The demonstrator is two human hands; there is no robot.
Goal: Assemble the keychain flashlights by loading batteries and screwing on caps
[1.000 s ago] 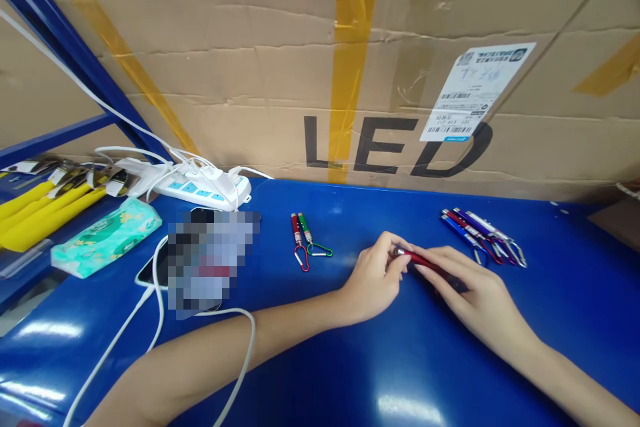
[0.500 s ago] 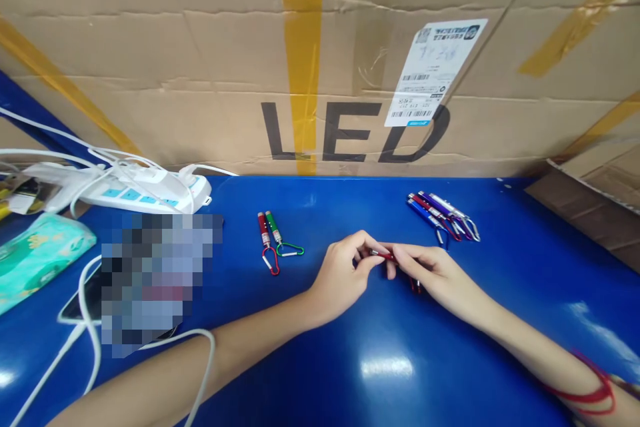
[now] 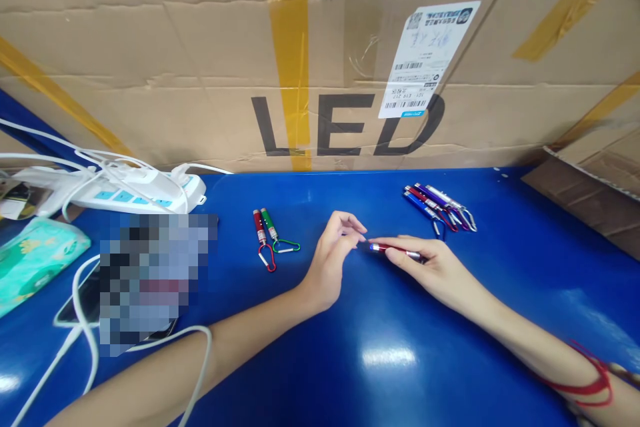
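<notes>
My right hand (image 3: pixel 434 269) grips a small red keychain flashlight (image 3: pixel 391 250) just above the blue table (image 3: pixel 350 360); its tip glows bluish and points left. My left hand (image 3: pixel 334 255) hovers just left of that tip with its fingers loosely curled and apart, holding nothing. A red flashlight (image 3: pixel 259 229) and a green flashlight (image 3: pixel 271 226), each with a carabiner clip, lie side by side to the left of my left hand. A bundle of several more flashlights (image 3: pixel 439 205) in blue, red, purple and silver lies beyond my right hand.
A big cardboard box (image 3: pixel 320 53) marked LED stands along the table's back edge. At the left are a white power strip (image 3: pixel 125 187) with cables, a teal tissue pack (image 3: pixel 35 263) and a blurred-out patch over a phone (image 3: pixel 150 273) with a white cable.
My left hand has let go of the red flashlight's front end and drawn slightly back. The flashlight's tip is now lit. The camera view has shifted right.
</notes>
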